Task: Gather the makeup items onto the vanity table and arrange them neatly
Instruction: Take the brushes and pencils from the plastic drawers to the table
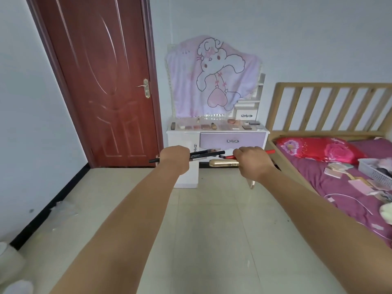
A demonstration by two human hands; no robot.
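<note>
Straight ahead of both outstretched arms stood the vanity table (216,130), well apart from the hands across bare floor, its top already carrying a row of small makeup items (206,125). The left hand (175,158) was curled round a bundle of dark pencils (203,154), whose long axis ran crosswise, left to right, roughly parallel to the table's front edge. The right hand (251,161) gripped a red pencil (269,151) and a gold tube (222,162), also lying crosswise, the tube pointing toward the left hand. Neither hand looked clearly nearer the table; both were level in front of the purple drawer (232,140). To set these down neatly, the items would probably only need carrying forward. On the bed (331,179) at the right lay more flat pink cases (360,186) beside a white basket (373,172); what the basket held was too blurred to tell.
</note>
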